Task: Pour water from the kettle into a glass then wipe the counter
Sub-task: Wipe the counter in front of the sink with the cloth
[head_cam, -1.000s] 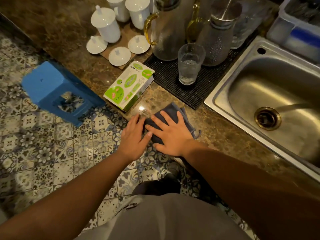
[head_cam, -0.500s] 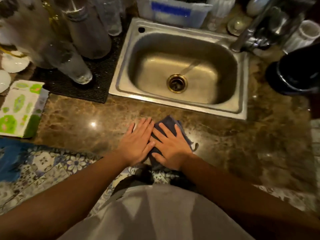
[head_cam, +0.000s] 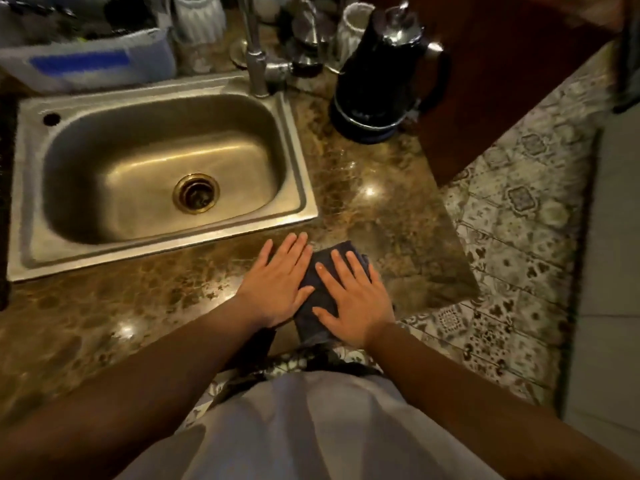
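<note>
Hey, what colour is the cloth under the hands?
Dark navy blue cloth, plain with no pattern, seen in the head view.

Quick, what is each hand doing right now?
Left hand: open, fingers straight, pressing flat on the edge of the dark cloth and the counter.
Right hand: open, fingers spread, pressing flat on the cloth.

The scene was dim and warm-toned. Small bright glare spots sat on the polished marble counter point(head_cam: 374, 174) at centre right and lower left, and a soft sheen lay inside the steel sink point(head_cam: 166, 168). The forearms fell into deep shadow while both hands were lit. The upper part of the frame was smeared with blur, the kettle point(head_cam: 388, 74) indistinct. Wide-angle bending curved the edges.
</note>
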